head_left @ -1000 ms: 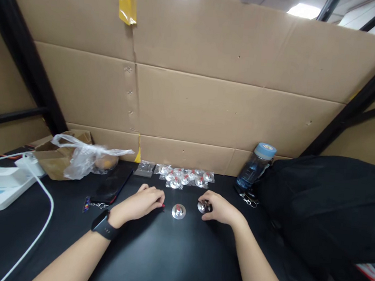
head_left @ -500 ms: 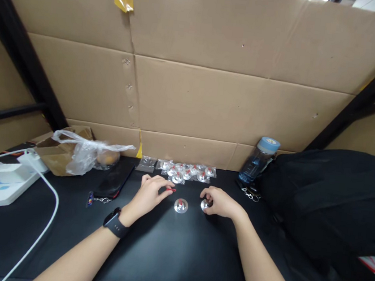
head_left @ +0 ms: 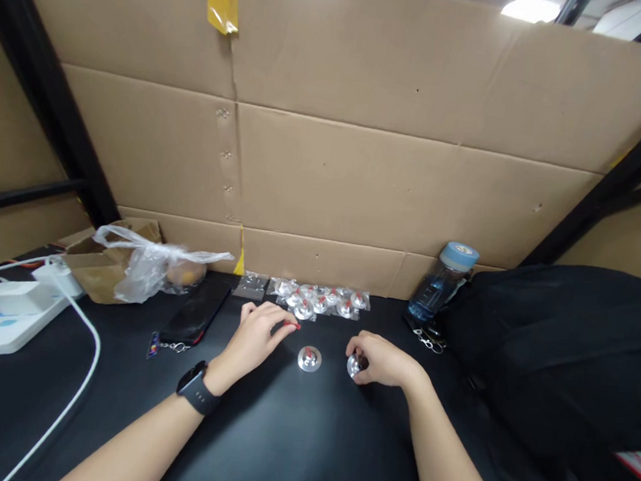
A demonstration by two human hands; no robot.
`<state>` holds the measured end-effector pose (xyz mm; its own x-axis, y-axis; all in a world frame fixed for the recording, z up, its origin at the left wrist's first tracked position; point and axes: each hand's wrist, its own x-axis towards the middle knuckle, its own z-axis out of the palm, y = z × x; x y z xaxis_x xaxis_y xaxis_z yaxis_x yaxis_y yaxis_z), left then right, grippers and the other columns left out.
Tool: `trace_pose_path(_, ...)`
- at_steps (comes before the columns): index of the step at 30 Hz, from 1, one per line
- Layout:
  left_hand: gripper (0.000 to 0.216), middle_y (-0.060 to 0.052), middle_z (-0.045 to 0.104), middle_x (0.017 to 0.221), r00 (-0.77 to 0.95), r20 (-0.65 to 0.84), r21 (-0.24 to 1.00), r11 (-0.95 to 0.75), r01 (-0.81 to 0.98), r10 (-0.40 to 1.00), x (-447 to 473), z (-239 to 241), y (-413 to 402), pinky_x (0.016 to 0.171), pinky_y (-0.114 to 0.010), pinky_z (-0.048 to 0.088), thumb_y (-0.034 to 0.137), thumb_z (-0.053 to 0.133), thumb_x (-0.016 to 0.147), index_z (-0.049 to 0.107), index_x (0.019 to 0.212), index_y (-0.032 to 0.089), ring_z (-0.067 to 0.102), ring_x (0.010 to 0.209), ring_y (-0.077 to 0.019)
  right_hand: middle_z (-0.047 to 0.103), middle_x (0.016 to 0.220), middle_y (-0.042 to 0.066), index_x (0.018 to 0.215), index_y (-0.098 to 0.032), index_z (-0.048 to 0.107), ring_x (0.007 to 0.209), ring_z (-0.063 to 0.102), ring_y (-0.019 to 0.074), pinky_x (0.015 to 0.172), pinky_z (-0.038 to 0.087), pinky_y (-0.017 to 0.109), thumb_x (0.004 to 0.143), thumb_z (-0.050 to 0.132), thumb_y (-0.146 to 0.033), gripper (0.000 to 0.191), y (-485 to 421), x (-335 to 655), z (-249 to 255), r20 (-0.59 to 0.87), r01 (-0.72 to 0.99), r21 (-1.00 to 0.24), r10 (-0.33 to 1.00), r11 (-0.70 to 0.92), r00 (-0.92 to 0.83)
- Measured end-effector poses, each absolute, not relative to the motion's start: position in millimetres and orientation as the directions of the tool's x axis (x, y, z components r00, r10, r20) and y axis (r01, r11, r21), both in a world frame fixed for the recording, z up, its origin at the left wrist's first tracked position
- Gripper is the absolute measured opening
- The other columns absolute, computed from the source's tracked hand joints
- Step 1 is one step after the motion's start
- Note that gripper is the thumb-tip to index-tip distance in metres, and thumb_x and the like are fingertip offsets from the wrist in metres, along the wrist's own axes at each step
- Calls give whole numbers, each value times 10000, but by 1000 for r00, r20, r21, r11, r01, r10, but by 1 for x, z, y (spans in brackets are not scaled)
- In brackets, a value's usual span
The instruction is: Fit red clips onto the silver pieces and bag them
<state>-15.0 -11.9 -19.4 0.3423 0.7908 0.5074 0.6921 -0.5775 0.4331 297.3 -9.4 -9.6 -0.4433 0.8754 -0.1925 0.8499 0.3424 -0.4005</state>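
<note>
My left hand (head_left: 254,339) is closed in a pinch, thumb and forefinger on a small red strap (head_left: 291,324) that shows only in part. Just right of it, a round silver finger cymbal (head_left: 310,359) with a domed middle and a bit of red on top lies flat on the black table. My right hand (head_left: 383,361) grips a second silver cymbal (head_left: 353,365) by its edge, at or just above the tabletop; the fingers cover part of that disc. Behind both hands sit several similar cymbals (head_left: 304,309) in clear plastic wrappers.
A small clear packet (head_left: 251,286) lies left of the wrapped cymbals. Farther left are a black pouch (head_left: 196,315), a plastic bag (head_left: 149,267) and a white power strip (head_left: 16,318) with its cable. A bottle (head_left: 436,285) and black backpack (head_left: 563,345) stand right; cardboard (head_left: 326,187) walls the back.
My right hand has moved slightly to the right with its cymbal, away from the one lying on the table. The left hand keeps its pinch. The camera has tilted up a little.
</note>
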Motion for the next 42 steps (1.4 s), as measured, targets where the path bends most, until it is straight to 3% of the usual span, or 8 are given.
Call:
trace_pose_path(6,226,-30,749,1008,304,536,428,-564,706,787,-14,-19,-13,835,-362,285,394,545,989,723,961,257,599,981,-207,592,1115,53,1100,-222,707,953,611,204,825,489,269,584,770,-147,525,-12,295,-13,-128,804,-436,856,405,-501)
trace_pose_path(16,186,-24,745,1009,273,532,444,-539,715,801,-13,-17,-14,837,-375,277,353,558,985,711,945,255,591,1011,-216,620,1116,82,1157,-205,723,996,634,245,908,478,305,600,711,-80,571,-15,284,-12,-85,827,-345,862,444,-499)
trace_pose_path(20,153,-20,738,1034,270,521,454,-530,716,810,-11,-17,-14,870,-389,273,370,590,968,708,981,273,570,1063,-228,614,1161,70,1231,-254,680,1054,628,245,941,466,315,650,688,-90,604,-15,282,-9,-58,826,-370,876,426,-478)
trace_pose_path(24,121,-9,721,1053,258,513,449,-512,732,819,-11,-17,-14,877,-384,273,356,613,958,710,965,285,560,1088,-225,600,1173,71,1199,-214,695,1038,627,231,921,479,285,586,683,-45,636,-14,287,-10,-106,799,-404,845,445,-525)
trace_pose_path(30,124,-41,631,1237,211,590,418,-518,747,779,-11,-19,-13,890,-390,298,333,613,955,731,964,292,517,1194,-251,637,1140,75,1128,-232,717,1032,634,252,933,478,347,683,718,-109,461,-13,285,-8,34,791,-423,880,442,-473)
trace_pose_path(35,116,-55,617,1234,206,654,387,-556,735,728,-6,-19,-18,927,-420,310,317,639,938,752,928,295,501,1227,-268,643,1236,73,1237,-271,640,1060,619,233,874,506,351,807,740,-262,442,-15,249,-7,387,489,-707,858,511,-337)
trace_pose_path(39,84,-64,614,1220,188,685,410,-586,699,704,2,-15,-27,938,-430,331,293,679,908,762,916,290,506,1218,-277,640,1270,80,1255,-277,614,1086,635,236,855,527,350,787,779,-266,496,-25,213,-16,435,127,-871,864,475,-253)
trace_pose_path(42,75,-62,620,1189,177,701,430,-608,667,691,6,-13,-31,940,-432,342,246,699,889,762,908,282,526,1192,-270,648,1267,80,1255,-282,608,1128,640,246,880,524,355,778,796,-251,513,-32,198,-20,423,7,-899,874,437,-241)
